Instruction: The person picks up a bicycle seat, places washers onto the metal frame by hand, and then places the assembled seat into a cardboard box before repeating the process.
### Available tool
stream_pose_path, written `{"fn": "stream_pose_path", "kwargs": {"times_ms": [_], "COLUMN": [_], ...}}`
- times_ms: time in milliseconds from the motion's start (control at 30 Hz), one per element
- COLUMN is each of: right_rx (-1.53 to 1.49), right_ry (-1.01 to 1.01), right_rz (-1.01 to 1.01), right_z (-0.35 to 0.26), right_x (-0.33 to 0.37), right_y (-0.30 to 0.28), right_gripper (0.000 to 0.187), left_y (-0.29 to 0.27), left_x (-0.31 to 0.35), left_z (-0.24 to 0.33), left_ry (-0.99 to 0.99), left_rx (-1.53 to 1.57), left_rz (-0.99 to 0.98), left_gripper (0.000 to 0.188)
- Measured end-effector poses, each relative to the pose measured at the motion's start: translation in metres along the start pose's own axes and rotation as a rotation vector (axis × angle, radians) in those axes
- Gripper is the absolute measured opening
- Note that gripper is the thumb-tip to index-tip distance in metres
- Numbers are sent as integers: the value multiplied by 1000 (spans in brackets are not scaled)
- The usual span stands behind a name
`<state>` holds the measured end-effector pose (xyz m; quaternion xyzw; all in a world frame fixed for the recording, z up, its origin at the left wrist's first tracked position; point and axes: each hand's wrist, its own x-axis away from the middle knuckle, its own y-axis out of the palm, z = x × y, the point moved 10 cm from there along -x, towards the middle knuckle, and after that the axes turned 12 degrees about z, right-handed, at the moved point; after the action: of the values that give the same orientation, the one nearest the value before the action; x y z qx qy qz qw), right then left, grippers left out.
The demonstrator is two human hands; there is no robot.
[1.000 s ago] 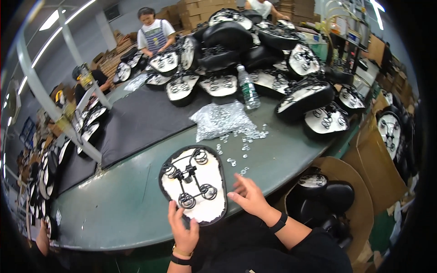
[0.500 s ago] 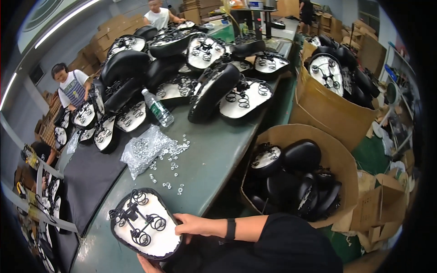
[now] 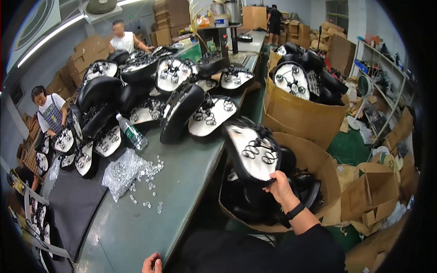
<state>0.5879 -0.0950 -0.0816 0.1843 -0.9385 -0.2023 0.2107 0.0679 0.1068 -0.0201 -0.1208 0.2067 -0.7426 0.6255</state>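
My right hand (image 3: 282, 190) grips the narrow end of a bicycle saddle (image 3: 256, 157). The saddle hangs over the cardboard bin (image 3: 325, 200), its white underside and black coil springs toward me and its black rim partly in view. By the table's near edge rests my left hand (image 3: 151, 264), thumb apart from the fingers and nothing in it; the lower edge of the picture cuts it off. Several black saddles (image 3: 314, 193) lie inside the bin, partly hidden behind the held one.
A heap of saddles (image 3: 177, 113) covers the far part of the green table (image 3: 168, 182). Before it are a plastic bottle (image 3: 132, 132), a bag of metal nuts (image 3: 122, 173) and loose nuts. A fuller bin (image 3: 300, 113) stands farther back. Two people work across the table.
The saddle has gone from the near table, where both hands held it, rightward to above the bin in my right hand. My left hand has let go. The view has turned right.
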Motion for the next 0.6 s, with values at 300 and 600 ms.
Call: {"fn": "stream_pose_path", "kwargs": {"times_ms": [300, 600], "right_rx": [-257, -83], "right_ry": [59, -249], "right_rz": [737, 475], "right_z": [101, 3], "right_x": [-103, -178], "right_y": [-180, -71], "right_gripper": [32, 40], "left_y": [-39, -101], "left_x": [0, 8], "left_z": [7, -23], "left_ry": [69, -52], "left_rx": [-120, -108], "left_rz": [83, 344], "left_gripper": [25, 26]}}
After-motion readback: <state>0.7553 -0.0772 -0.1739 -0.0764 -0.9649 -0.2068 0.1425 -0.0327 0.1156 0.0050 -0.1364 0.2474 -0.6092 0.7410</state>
